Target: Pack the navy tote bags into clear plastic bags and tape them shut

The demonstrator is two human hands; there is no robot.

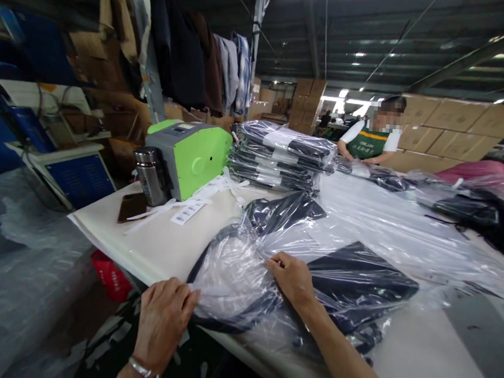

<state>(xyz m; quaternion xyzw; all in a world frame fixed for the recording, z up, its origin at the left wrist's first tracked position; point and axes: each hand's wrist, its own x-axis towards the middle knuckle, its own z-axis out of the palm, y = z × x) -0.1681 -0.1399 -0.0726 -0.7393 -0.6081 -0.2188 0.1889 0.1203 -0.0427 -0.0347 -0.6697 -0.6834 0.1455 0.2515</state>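
In front of me on the table lies a dark garment inside a clear plastic bag. At the bag's left edge, my left hand has its fingers curled and closed on the plastic. A whitish strip shows beside those fingertips; whether it is held too, I cannot tell. My right hand pinches the plastic over the middle of the bag, thumb and fingers together. The garment's dark parts spread to the right of and beyond that hand, under shiny film.
Behind the bag stands a stack of bagged garments. To its left are a green-and-grey machine, steel flask, phone and label strip. Clear bags cover the right side. Two people work across the table.
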